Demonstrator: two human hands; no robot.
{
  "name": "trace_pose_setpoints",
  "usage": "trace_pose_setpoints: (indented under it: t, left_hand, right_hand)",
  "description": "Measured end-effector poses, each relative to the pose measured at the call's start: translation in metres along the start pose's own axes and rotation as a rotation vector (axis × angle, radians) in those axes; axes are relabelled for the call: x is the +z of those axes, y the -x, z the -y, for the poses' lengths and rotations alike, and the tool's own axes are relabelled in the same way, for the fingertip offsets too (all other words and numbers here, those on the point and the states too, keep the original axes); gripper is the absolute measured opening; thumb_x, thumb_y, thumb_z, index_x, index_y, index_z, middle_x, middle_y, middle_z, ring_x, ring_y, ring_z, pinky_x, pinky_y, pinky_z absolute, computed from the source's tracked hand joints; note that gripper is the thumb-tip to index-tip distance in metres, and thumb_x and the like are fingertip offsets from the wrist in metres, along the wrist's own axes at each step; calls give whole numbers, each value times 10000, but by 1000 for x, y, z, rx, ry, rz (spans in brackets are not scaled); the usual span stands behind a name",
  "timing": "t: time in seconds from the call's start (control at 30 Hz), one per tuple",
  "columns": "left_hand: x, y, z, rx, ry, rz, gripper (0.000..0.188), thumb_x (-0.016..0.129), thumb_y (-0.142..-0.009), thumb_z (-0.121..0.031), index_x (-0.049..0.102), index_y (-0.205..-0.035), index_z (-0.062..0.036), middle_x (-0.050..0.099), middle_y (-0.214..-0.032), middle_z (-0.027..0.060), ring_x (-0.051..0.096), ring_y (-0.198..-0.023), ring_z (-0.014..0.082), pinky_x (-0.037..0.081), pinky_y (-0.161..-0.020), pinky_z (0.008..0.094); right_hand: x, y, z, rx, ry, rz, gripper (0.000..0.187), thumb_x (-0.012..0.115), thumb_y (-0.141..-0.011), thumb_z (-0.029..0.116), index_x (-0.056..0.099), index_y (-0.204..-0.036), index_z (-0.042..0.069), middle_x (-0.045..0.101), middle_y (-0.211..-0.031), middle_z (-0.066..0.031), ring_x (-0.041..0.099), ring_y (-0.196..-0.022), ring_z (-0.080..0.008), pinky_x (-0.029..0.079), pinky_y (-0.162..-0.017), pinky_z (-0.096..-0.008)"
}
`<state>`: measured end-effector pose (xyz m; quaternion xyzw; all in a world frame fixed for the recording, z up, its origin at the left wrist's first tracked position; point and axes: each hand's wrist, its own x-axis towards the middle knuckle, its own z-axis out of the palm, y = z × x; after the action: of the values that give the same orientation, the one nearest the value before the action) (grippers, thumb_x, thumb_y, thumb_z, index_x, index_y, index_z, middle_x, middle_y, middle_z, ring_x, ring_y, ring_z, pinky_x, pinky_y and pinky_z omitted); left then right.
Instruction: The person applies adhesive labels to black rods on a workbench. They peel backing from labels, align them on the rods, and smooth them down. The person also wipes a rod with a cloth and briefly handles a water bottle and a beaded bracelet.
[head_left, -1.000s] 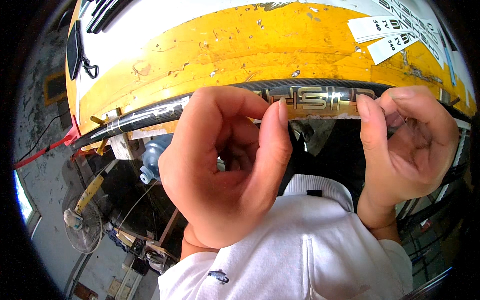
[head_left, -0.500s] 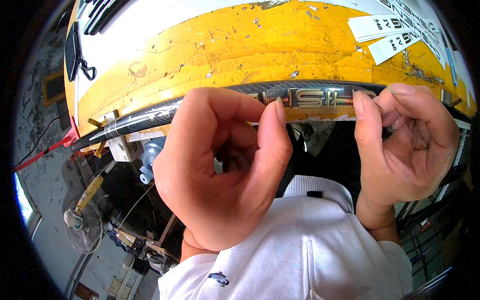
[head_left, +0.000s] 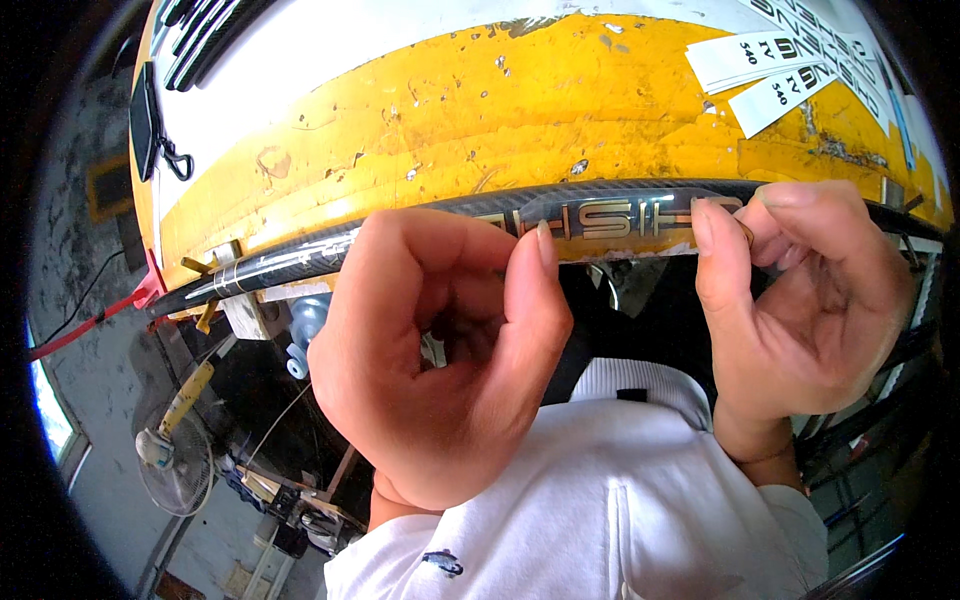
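Between my two hands a clear film strip with gold-and-dark lettering (head_left: 620,222) stretches level, at the near edge of the table. My left hand (head_left: 400,400) is closed, thumb and forefinger pinching the strip's left part. The strip's right part is pinched between the thumb and forefinger of my right hand (head_left: 810,310), its other fingers curled. Directly behind the strip runs a long black carbon-weave tube (head_left: 300,262), glossy at its left end. From this angle I cannot tell whether the strip touches the tube. My fingers hide both ends of the strip.
The tube's left end lies by a wooden block (head_left: 252,316) and a red strap (head_left: 100,330). On the yellow, paint-worn table (head_left: 440,130) are printed white label sheets (head_left: 745,62) at far right, and dark rods (head_left: 205,45) and a black phone-like object (head_left: 145,120) at far left. A fan (head_left: 175,470) stands lower left.
Table, tube and hands all sit slightly lower in the picture. Both hands keep their pinch on the strip. A thin clear edge seen by the right fingers earlier no longer shows.
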<state>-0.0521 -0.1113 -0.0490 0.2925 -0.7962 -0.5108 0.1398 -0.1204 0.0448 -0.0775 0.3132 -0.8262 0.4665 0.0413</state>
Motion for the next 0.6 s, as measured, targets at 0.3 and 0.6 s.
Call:
trace_pose_setpoints:
  t: [0.3,0.6]
  left_hand:
    - [1,-1,-2,17,0,-10,146,682,-825,-33,550,-764,-37,521,-612,-44,404,-510,-10,266,-478,135]
    - [1,0,-2,4,40,0,139,678,-823,-17,549,-774,-32,536,-624,-38,426,-521,-7,288,-486,132]
  right_hand:
    - [0,4,1,42,-9,-12,475,652,-694,-189,493,-1112,-30,548,-763,-76,503,-613,-95,448,-555,-207]
    - [1,7,2,67,-19,-24,473,646,-696,-180,498,-1119,-31,540,-747,-69,494,-596,-96,437,-541,-212]
